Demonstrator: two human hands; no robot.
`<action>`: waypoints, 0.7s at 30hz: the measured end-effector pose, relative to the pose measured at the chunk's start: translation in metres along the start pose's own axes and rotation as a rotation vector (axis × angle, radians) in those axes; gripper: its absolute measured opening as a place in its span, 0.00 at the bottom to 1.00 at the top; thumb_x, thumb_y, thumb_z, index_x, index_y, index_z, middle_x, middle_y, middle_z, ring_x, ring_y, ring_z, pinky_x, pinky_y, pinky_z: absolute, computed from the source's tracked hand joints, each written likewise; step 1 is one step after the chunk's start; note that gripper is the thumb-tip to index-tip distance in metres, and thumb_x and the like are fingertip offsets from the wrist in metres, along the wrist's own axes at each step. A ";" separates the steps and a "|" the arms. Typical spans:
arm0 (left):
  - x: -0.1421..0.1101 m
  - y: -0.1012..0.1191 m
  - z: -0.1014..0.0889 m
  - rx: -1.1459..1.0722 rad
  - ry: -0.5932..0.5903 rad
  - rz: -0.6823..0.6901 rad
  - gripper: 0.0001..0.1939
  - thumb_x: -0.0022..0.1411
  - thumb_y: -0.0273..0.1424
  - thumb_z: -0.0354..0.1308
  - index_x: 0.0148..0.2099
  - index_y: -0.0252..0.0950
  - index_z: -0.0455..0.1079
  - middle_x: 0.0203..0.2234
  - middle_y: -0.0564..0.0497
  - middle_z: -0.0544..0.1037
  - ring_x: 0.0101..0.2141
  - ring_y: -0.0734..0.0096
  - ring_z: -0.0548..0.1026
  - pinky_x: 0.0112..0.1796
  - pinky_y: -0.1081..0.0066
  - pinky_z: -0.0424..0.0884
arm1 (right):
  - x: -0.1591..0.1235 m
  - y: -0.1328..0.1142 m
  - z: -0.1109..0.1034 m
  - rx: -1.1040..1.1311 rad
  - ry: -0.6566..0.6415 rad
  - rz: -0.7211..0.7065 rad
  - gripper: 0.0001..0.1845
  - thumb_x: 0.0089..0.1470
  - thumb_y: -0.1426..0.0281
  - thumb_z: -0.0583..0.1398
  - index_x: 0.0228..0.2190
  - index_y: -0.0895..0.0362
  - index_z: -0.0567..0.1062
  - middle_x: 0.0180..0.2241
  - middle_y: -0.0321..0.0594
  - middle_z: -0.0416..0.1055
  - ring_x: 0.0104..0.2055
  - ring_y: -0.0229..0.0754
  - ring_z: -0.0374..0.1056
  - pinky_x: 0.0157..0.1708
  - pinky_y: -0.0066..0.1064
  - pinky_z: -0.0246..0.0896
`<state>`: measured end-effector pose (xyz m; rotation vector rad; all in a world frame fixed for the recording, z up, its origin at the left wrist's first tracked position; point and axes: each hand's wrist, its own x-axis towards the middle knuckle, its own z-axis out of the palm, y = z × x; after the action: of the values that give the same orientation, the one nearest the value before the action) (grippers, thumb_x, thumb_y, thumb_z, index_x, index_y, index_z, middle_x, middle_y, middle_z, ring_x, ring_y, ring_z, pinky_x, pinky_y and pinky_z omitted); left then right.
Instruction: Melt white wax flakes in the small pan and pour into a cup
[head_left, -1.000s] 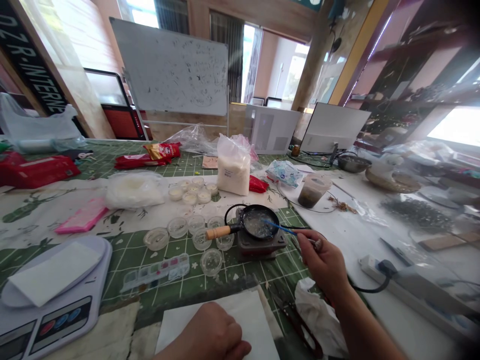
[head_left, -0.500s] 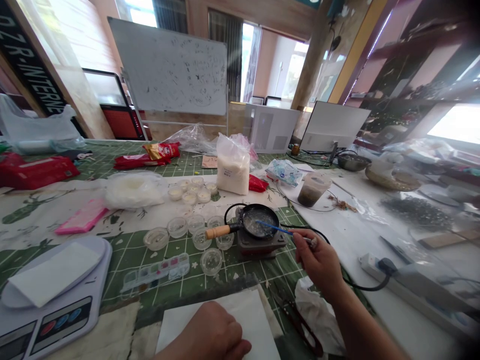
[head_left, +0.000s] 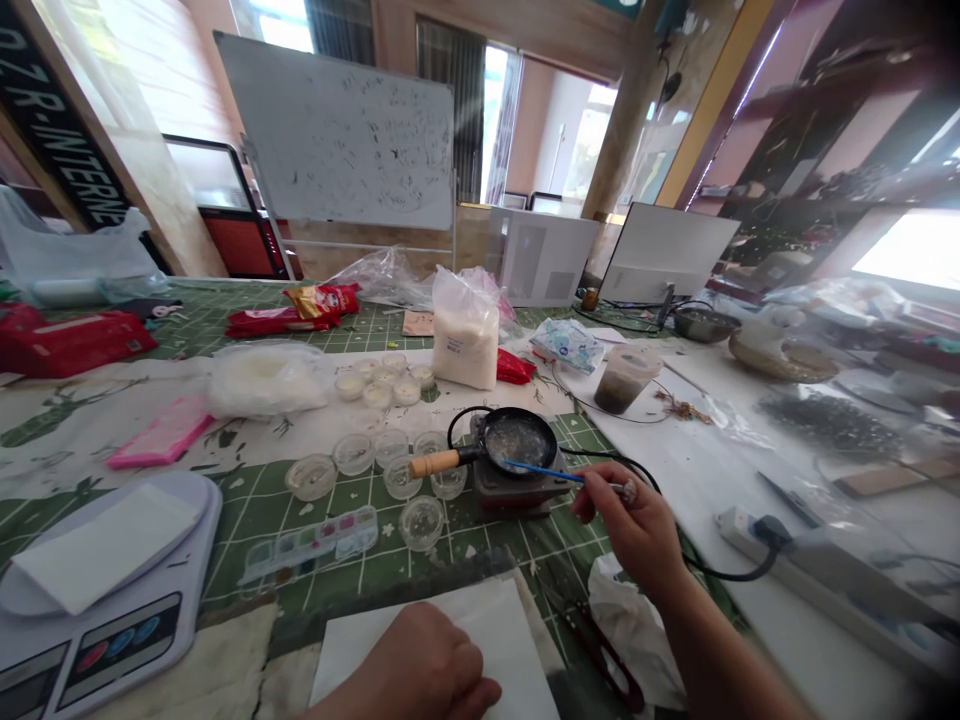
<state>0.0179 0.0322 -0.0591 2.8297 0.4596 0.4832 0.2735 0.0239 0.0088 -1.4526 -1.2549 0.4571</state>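
Pinching the blue stick (head_left: 545,470) in our right hand (head_left: 637,520), grip narrow around it, we've got the tip inside the black pan (head_left: 553,438), which sits on the small stove (head_left: 517,503)! Our left hand (head_left: 429,652) rests curled on white paper (head_left: 517,635); whether it's holding anything, we can't tell.

L hand (head_left: 431,655) cut off near wrist by btm edge; scale (head_left: 196,570) cropped by L edge; txt on whiteboard (head_left: 345,130) can't be read.

This is part office, part workshop: 1 whiteboard (head_left: 345,130) and a monitor (head_left: 670,250) indicate office use; a scale (head_left: 199,560) and hotplate (head_left: 517,500), bench work.
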 end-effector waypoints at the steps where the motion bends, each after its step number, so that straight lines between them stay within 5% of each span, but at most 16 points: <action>1: 0.000 0.000 0.000 0.003 0.000 -0.003 0.14 0.62 0.29 0.54 0.23 0.36 0.62 0.18 0.55 0.73 0.19 0.72 0.69 0.23 0.67 0.51 | 0.000 0.001 0.001 0.000 -0.006 -0.016 0.16 0.57 0.57 0.57 0.32 0.57 0.75 0.22 0.37 0.74 0.24 0.39 0.69 0.28 0.29 0.66; 9: 0.003 -0.001 -0.002 0.000 -0.020 0.005 0.14 0.62 0.30 0.53 0.23 0.36 0.62 0.18 0.54 0.73 0.19 0.72 0.69 0.23 0.66 0.50 | 0.004 0.006 -0.008 0.077 -0.013 0.064 0.17 0.55 0.60 0.61 0.43 0.57 0.76 0.33 0.43 0.80 0.38 0.44 0.76 0.42 0.35 0.70; 13: 0.002 0.000 -0.003 -0.005 -0.054 -0.002 0.15 0.64 0.31 0.52 0.24 0.36 0.62 0.18 0.55 0.73 0.19 0.72 0.69 0.23 0.66 0.50 | 0.003 0.006 -0.007 0.111 -0.112 0.045 0.17 0.55 0.60 0.61 0.43 0.56 0.76 0.34 0.43 0.80 0.38 0.45 0.77 0.43 0.37 0.71; 18: 0.000 0.000 -0.002 -0.001 -0.064 -0.002 0.14 0.64 0.31 0.51 0.25 0.36 0.63 0.20 0.54 0.74 0.20 0.72 0.69 0.24 0.66 0.51 | 0.004 0.008 -0.008 0.002 0.086 0.056 0.15 0.55 0.60 0.61 0.42 0.55 0.78 0.31 0.41 0.80 0.36 0.44 0.76 0.41 0.35 0.70; 21: 0.000 -0.001 0.000 -0.001 -0.066 -0.011 0.15 0.64 0.31 0.51 0.24 0.36 0.63 0.19 0.54 0.73 0.20 0.72 0.69 0.24 0.66 0.51 | 0.003 0.009 -0.007 -0.044 -0.028 -0.028 0.14 0.55 0.61 0.61 0.41 0.53 0.80 0.33 0.41 0.81 0.38 0.46 0.76 0.41 0.35 0.69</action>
<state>0.0172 0.0327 -0.0590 2.8309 0.4621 0.3859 0.2844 0.0250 0.0048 -1.4676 -1.3134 0.4350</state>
